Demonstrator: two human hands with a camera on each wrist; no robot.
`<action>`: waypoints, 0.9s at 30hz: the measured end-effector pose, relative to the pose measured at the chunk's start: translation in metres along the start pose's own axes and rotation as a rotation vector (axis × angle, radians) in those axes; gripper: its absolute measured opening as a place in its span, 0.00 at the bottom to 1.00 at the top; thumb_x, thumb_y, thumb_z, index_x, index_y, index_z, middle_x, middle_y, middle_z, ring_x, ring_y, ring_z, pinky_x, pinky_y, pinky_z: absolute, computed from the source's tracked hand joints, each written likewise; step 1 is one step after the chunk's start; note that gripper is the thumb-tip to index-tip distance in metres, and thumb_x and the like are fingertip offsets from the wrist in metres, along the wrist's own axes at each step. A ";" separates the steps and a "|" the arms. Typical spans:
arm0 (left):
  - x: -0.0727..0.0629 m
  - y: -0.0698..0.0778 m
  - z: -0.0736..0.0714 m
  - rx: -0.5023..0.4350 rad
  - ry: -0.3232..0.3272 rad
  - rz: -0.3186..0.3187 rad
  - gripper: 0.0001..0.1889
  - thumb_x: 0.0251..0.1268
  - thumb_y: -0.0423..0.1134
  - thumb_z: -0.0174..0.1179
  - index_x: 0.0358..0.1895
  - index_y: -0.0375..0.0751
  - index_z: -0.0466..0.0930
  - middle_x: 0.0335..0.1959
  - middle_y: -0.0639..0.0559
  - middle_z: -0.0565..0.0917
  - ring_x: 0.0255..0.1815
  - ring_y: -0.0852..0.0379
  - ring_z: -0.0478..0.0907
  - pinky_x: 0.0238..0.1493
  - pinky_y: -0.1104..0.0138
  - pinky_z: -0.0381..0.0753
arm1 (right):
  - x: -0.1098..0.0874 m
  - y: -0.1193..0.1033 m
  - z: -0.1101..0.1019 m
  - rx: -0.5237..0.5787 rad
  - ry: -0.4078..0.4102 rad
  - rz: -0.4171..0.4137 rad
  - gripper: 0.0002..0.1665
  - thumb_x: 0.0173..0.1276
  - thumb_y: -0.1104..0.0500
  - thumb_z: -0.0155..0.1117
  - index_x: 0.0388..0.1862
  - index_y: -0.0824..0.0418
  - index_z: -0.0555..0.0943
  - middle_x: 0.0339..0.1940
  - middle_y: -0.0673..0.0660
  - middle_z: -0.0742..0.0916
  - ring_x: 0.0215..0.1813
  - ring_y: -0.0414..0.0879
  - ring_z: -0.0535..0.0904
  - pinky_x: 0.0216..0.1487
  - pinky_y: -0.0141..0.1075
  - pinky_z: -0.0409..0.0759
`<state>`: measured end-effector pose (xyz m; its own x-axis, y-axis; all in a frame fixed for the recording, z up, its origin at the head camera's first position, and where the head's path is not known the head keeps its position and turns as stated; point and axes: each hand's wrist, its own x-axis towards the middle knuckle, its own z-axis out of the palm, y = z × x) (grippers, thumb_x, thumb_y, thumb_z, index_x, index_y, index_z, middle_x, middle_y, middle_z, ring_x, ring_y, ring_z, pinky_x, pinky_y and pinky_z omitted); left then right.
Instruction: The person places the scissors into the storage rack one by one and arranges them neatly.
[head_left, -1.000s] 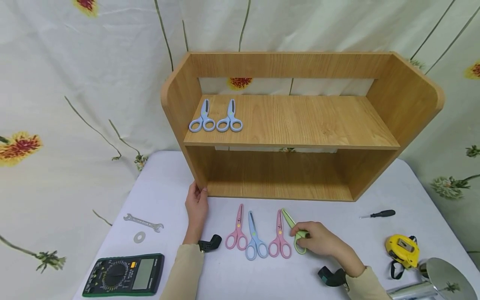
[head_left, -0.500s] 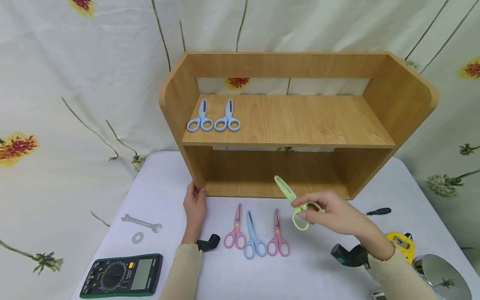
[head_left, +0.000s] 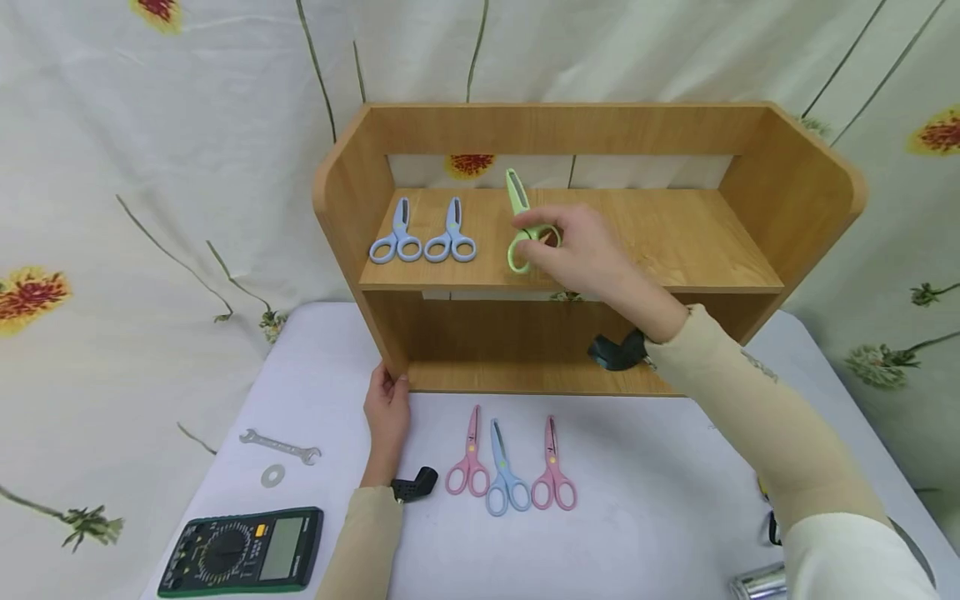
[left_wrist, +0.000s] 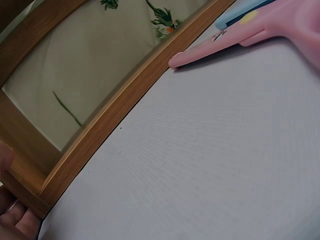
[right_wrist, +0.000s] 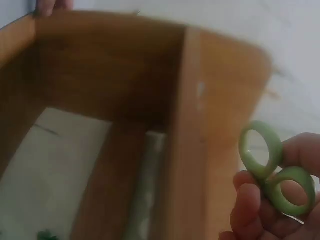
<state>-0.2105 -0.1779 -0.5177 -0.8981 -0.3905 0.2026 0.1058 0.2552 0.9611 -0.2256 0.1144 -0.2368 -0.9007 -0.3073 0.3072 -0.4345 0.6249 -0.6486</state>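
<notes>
My right hand (head_left: 577, 246) pinches green scissors (head_left: 518, 200) by the handle, blades pointing up, over the upper board of a wooden shelf (head_left: 637, 242). In the right wrist view the green handle rings (right_wrist: 261, 150) show between thumb and fingers. Two pairs of blue-purple scissors, one (head_left: 396, 233) at the far left and one (head_left: 452, 233) beside it, lie on that board. Down at the shelf's lower left corner, my left hand (head_left: 387, 421) grips the side panel, its fingers (left_wrist: 20, 220) partly hidden behind the wood.
On the table before the shelf lie pink scissors (head_left: 469, 458), light blue scissors (head_left: 505, 475) and more pink scissors (head_left: 552, 471). A wrench (head_left: 281, 447), a washer (head_left: 273, 476) and a multimeter (head_left: 242, 552) are at left. A metal cylinder (head_left: 759, 582) sits front right, partly behind the right sleeve.
My right hand has lifted the green scissors off the table and carried them up and left to the upper board. My left hand stays at the shelf's corner.
</notes>
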 end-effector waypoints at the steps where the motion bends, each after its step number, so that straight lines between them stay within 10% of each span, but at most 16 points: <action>1: 0.000 0.000 0.000 -0.003 0.000 0.002 0.22 0.73 0.28 0.52 0.69 0.32 0.72 0.64 0.32 0.80 0.65 0.40 0.80 0.55 0.81 0.79 | 0.011 0.004 0.005 -0.045 -0.008 0.006 0.24 0.67 0.55 0.64 0.61 0.60 0.84 0.42 0.59 0.88 0.38 0.49 0.77 0.34 0.36 0.73; 8: -0.003 0.006 0.001 -0.011 -0.007 -0.015 0.23 0.74 0.28 0.51 0.69 0.30 0.71 0.65 0.30 0.79 0.65 0.39 0.79 0.52 0.86 0.74 | 0.046 0.026 0.030 -0.371 -0.038 -0.010 0.26 0.70 0.44 0.59 0.59 0.56 0.84 0.49 0.59 0.87 0.50 0.53 0.79 0.52 0.47 0.77; 27: -0.001 0.001 -0.001 0.030 0.002 0.008 0.22 0.74 0.30 0.53 0.69 0.34 0.73 0.64 0.34 0.80 0.64 0.41 0.80 0.56 0.81 0.78 | 0.048 0.022 0.038 -0.364 -0.012 -0.041 0.23 0.70 0.42 0.62 0.54 0.55 0.86 0.36 0.56 0.82 0.40 0.50 0.73 0.41 0.41 0.72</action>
<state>-0.2091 -0.1778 -0.5167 -0.8965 -0.3896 0.2109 0.1005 0.2849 0.9533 -0.2783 0.0863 -0.2628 -0.8834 -0.3439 0.3183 -0.4459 0.8258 -0.3453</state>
